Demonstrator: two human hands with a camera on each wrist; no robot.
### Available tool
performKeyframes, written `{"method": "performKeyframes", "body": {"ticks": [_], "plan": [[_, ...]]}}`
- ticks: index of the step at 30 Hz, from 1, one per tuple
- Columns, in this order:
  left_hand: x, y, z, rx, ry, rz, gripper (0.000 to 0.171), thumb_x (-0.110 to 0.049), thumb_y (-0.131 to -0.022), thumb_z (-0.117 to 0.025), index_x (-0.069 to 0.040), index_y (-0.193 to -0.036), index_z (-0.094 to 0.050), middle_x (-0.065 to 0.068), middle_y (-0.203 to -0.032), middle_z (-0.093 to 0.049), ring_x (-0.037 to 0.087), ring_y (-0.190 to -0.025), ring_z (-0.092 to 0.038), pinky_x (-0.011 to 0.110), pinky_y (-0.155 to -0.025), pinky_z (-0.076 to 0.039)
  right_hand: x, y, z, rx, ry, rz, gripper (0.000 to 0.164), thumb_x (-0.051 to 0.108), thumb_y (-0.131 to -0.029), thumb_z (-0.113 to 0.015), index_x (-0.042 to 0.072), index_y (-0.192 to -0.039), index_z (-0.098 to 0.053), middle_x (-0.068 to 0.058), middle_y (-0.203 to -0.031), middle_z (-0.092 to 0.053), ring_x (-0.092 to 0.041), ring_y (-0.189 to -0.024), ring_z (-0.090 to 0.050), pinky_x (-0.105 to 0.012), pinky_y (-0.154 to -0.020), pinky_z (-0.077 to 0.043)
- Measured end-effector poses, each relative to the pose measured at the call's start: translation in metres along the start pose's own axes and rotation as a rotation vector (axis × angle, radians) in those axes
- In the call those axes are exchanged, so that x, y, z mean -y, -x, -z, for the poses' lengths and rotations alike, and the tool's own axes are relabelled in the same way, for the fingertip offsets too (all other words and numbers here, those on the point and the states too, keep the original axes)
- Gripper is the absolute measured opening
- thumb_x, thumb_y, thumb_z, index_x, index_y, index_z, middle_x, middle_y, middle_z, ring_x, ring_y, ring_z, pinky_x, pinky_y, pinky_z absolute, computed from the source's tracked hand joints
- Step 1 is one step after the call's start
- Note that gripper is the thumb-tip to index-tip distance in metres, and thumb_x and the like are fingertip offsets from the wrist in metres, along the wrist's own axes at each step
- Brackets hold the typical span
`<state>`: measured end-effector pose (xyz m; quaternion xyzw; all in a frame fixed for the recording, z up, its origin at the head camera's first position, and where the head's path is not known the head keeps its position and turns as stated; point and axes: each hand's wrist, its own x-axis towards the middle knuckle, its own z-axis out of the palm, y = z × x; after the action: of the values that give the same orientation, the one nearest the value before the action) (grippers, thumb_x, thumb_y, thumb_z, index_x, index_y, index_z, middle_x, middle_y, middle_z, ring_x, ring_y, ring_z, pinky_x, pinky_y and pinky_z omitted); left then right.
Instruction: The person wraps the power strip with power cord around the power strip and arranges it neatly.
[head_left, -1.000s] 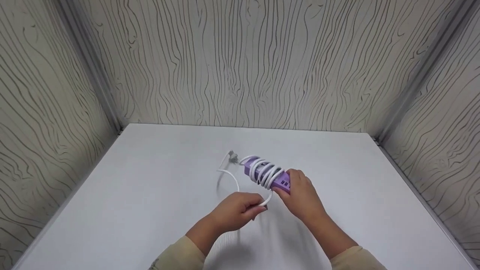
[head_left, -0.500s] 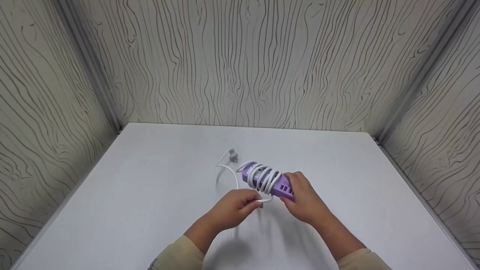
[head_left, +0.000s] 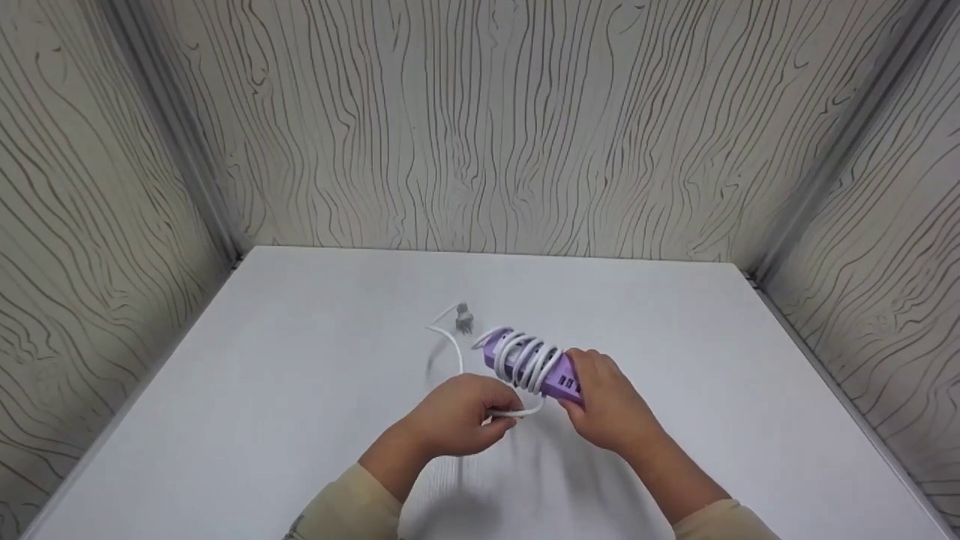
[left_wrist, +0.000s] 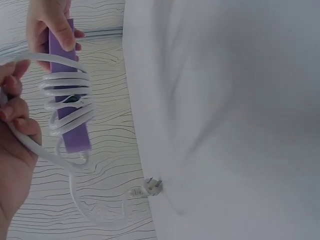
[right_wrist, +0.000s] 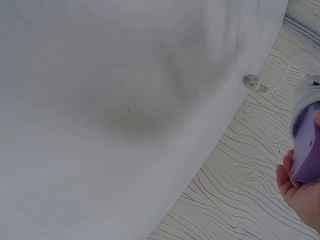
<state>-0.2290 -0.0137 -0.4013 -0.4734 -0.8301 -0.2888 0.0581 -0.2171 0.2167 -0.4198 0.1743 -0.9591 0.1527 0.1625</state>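
Note:
A purple power strip [head_left: 566, 379] with several sockets is held above the table by my right hand [head_left: 611, 401], which grips its near right end. White cord [head_left: 529, 364] is wound in several loops around the strip's body. My left hand [head_left: 465, 415] pinches the cord a little below and left of the strip, and a short length runs between hand and strip. Beyond the left hand the loose cord bends away to a plug [head_left: 464, 319]. In the left wrist view the plug [left_wrist: 152, 186] shows its prongs, and the right hand [left_wrist: 52, 27] clasps the strip's end.
A white table [head_left: 300, 337] spreads under both hands, which cast shadows on it. Wood-grain patterned panels [head_left: 480, 135] stand behind and at both sides, with grey metal posts [head_left: 176, 127] at the corners.
The strip has dropped slightly and come nearer with the right hand. My left hand, still holding the cord, has shifted a little left. The plug has swung to hang more downward.

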Motion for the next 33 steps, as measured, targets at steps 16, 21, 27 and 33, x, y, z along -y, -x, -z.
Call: {"method": "performKeyframes", "body": {"ticks": [16, 21, 27, 33], "plan": [[0.001, -0.019, 0.007, -0.002, 0.012, -0.33, 0.012, -0.014, -0.079, -0.07, -0.013, -0.091, -0.072, -0.005, -0.08, -0.062, 0.003, -0.074, -0.053, 0.009, -0.075, -0.038, -0.006, 0.001, 0.013, 0.216, -0.058, 0.285, 0.05, 0.02, -0.075, -0.071, 0.017, -0.119, -0.049, 0.005, -0.107, -0.055, -0.009, -0.094, -0.049, -0.033, -0.078, -0.045], [0.007, -0.017, 0.01, 0.032, 0.143, -0.22, 0.016, -0.012, -0.079, -0.071, -0.012, -0.095, -0.073, -0.003, -0.082, -0.063, 0.001, -0.075, -0.053, 0.009, -0.071, -0.04, -0.008, 0.001, 0.018, 0.261, -0.137, 0.313, 0.051, 0.019, -0.076, -0.071, 0.016, -0.121, -0.048, 0.006, -0.111, -0.054, -0.009, -0.099, -0.049, -0.033, -0.083, -0.044], [0.015, -0.016, 0.012, 0.024, 0.179, -0.148, 0.017, -0.01, -0.081, -0.069, -0.013, -0.097, -0.073, -0.003, -0.087, -0.067, 0.001, -0.081, -0.057, 0.012, -0.075, -0.043, -0.01, 0.001, 0.022, 0.389, -0.276, 0.318, 0.051, 0.017, -0.076, -0.071, 0.015, -0.122, -0.048, 0.005, -0.115, -0.053, -0.009, -0.1, -0.048, -0.034, -0.087, -0.042], [0.024, -0.015, 0.007, -0.007, 0.196, -0.103, 0.015, -0.01, -0.083, -0.066, -0.012, -0.096, -0.073, -0.004, -0.091, -0.069, 0.0, -0.086, -0.06, 0.014, -0.078, -0.044, -0.004, 0.0, 0.026, 0.505, -0.425, 0.317, 0.052, 0.02, -0.076, -0.071, 0.022, -0.122, -0.047, 0.009, -0.113, -0.054, -0.009, -0.099, -0.05, -0.032, -0.088, -0.042]]}}
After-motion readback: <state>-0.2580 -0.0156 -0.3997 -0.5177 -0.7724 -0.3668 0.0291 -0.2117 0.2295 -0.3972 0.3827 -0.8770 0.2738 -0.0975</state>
